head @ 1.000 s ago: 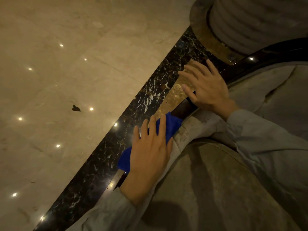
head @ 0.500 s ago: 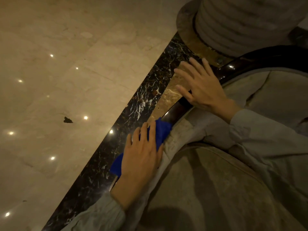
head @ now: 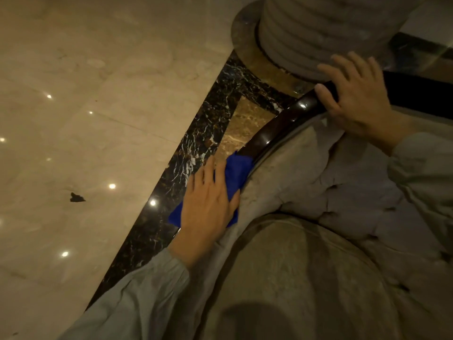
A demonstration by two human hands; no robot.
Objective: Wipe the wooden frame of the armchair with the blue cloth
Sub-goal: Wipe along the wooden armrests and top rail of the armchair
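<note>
The armchair's dark glossy wooden frame (head: 272, 130) curves along the top edge of its beige upholstered back (head: 306, 182). My left hand (head: 208, 200) lies flat on the blue cloth (head: 236, 170), pressing it onto the frame's lower stretch. The cloth sticks out beyond my fingertips and below my wrist. My right hand (head: 355, 99) rests on the frame further up, thumb hooked over the wood and fingers spread. Part of the frame is hidden under both hands.
A ribbed stone column (head: 318, 28) with a round base stands just beyond the chair. The polished beige marble floor (head: 85, 106) has a black veined border strip (head: 196, 143) beside the chair. A small dark scrap (head: 77, 197) lies on the floor at left.
My right hand has slid further up along the frame toward the column. My left hand with the cloth has stayed on the lower stretch, shifting only slightly.
</note>
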